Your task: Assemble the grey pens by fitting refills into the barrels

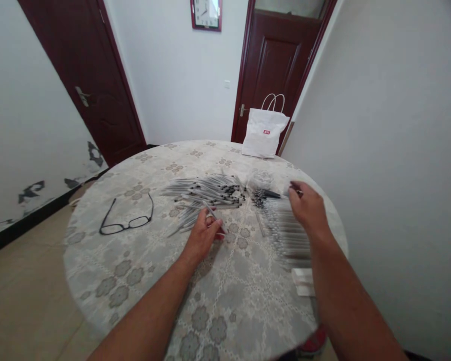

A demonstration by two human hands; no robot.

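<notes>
My left hand (206, 231) is closed around one slim grey pen-like stick (209, 208), held at a slant just above the tablecloth. Beyond it lies a loose heap of similar pale sticks with black ends (206, 190). My right hand (307, 204) is raised at the right, thumb and fingers pinched together; whatever they may hold is too small or hidden to make out. Below that hand, many pale sticks lie side by side in a row (289, 233). Small black pieces (265, 195) lie bunched at the far end of this row. A single stick (260, 223) lies apart between the two groups.
A round table with a floral cloth (146, 281) carries everything. Black-framed glasses (128, 224) rest at the left. A white paper bag (265, 133) stands at the back edge, with crumpled clear plastic (260, 178) nearer. A white box (302, 282) sits beside my right forearm.
</notes>
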